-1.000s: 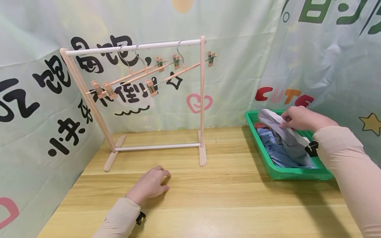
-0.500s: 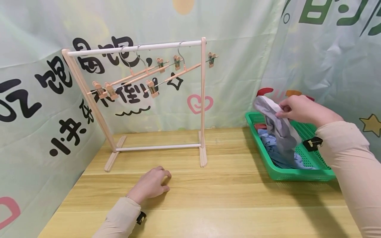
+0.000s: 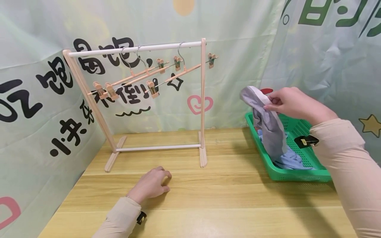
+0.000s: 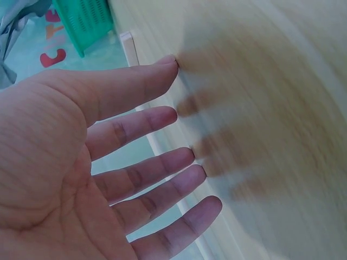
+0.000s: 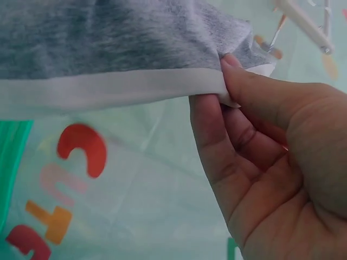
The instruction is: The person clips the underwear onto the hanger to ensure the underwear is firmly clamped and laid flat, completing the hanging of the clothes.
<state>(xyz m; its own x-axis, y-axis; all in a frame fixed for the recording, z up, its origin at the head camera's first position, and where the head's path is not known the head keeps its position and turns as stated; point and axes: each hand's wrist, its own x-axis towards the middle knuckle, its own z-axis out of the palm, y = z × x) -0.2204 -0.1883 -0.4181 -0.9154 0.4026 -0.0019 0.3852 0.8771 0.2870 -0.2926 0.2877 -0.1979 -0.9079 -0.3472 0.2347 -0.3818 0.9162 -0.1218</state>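
In the head view my right hand (image 3: 296, 103) holds up a grey garment (image 3: 269, 129) by its white band, above the left side of a green basket (image 3: 300, 175). The right wrist view shows the thumb and fingers pinching the white band of the garment (image 5: 124, 46); the rest of the cloth hangs down. A light blue garment (image 3: 291, 160) lies in the basket, partly hidden behind the grey one. My left hand (image 3: 150, 184) rests on the table with nothing in it. Its fingers are spread and relaxed in the left wrist view, fingertips against the wood.
A small wooden rack (image 3: 202, 99) with white rods stands at the back left. Several clip hangers hang from its top rod, among them a hanger (image 3: 184, 70) whose end sticks out past the right post. A printed curtain (image 3: 232, 82) closes off the back of the wooden table (image 3: 220, 198).
My right hand has lifted the grey garment up out of the basket and moved it to the left. More of the basket's inside shows now. The left hand has stayed put.
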